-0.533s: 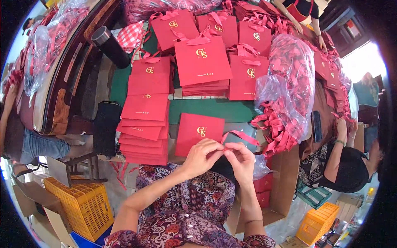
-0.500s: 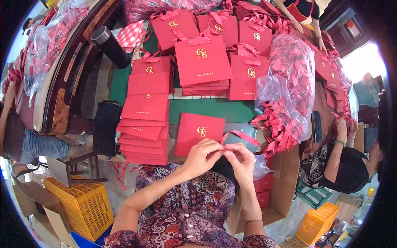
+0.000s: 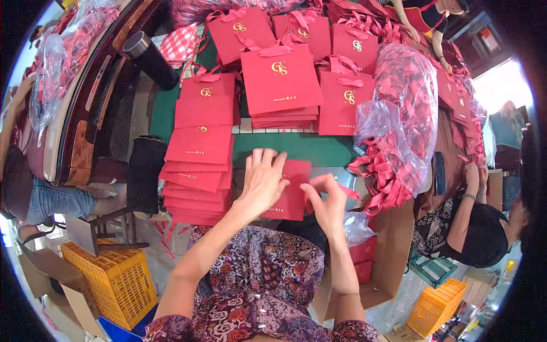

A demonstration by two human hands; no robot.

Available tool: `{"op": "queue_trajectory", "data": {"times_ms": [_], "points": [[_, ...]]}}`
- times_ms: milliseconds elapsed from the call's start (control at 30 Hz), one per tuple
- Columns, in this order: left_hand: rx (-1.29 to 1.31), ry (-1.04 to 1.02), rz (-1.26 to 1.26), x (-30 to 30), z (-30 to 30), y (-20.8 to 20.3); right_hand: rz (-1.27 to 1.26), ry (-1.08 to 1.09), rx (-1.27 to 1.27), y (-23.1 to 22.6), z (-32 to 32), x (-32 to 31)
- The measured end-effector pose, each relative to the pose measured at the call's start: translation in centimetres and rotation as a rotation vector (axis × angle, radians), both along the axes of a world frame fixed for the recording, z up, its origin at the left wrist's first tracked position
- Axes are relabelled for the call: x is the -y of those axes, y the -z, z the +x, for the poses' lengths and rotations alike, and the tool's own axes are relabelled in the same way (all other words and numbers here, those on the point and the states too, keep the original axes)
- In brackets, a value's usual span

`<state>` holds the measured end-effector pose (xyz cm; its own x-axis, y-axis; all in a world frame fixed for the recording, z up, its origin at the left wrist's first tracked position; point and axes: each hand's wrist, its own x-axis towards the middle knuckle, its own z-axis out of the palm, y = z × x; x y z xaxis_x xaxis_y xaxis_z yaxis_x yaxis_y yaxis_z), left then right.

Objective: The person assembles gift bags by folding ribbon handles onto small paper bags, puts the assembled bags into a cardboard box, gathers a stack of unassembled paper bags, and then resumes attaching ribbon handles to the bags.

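A red paper bag [image 3: 296, 196] with a gold emblem lies flat in front of me, partly covered by my left hand. My left hand [image 3: 263, 179] rests on its left part, fingers stretched toward the far edge and thumb on the bag. At the bag's right edge is my right hand [image 3: 327, 205], thumb and forefinger bent toward each other in a pinch. A pink ribbon [image 3: 349, 194] trails out to the right behind these fingers; its end at the fingertips is too small to make out.
Stacked red bags [image 3: 199, 151] stand at left, and more handled bags [image 3: 282, 80] lie beyond the green surface [image 3: 290, 147]. Right of them is a clear plastic sack of ribbons [image 3: 401, 114]. A dark flask [image 3: 151, 62] stands far left. An open carton [image 3: 393, 256] is below right.
My hands have come apart from their shared pinch on the ribbon. The left has moved up onto the bag, covering its emblem; the right has shifted slightly up, to the bag's right edge.
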<state>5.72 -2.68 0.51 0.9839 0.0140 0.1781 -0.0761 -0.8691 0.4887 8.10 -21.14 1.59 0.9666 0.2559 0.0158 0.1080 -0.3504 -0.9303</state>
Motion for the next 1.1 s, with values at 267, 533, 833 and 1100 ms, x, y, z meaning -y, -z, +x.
{"op": "queue_trajectory", "data": {"times_ms": [267, 533, 833, 1100], "points": [[0.022, -0.029, -0.095, 0.0, -0.8, -1.1, -0.171, -0.019, 0.239, 0.4, 0.5, -2.4], [0.088, -0.064, -0.251, 1.1, -1.7, -0.9, -0.124, 0.038, 0.01, -0.8, 0.2, -2.6], [0.172, -0.12, -0.239, 2.2, -2.6, -0.4, -0.336, 0.0, 0.171, -1.2, -0.1, -3.3], [0.038, -0.069, -0.316, 1.1, -3.1, -1.2, -0.147, -0.028, 0.202, -0.3, -0.2, -2.4]]}}
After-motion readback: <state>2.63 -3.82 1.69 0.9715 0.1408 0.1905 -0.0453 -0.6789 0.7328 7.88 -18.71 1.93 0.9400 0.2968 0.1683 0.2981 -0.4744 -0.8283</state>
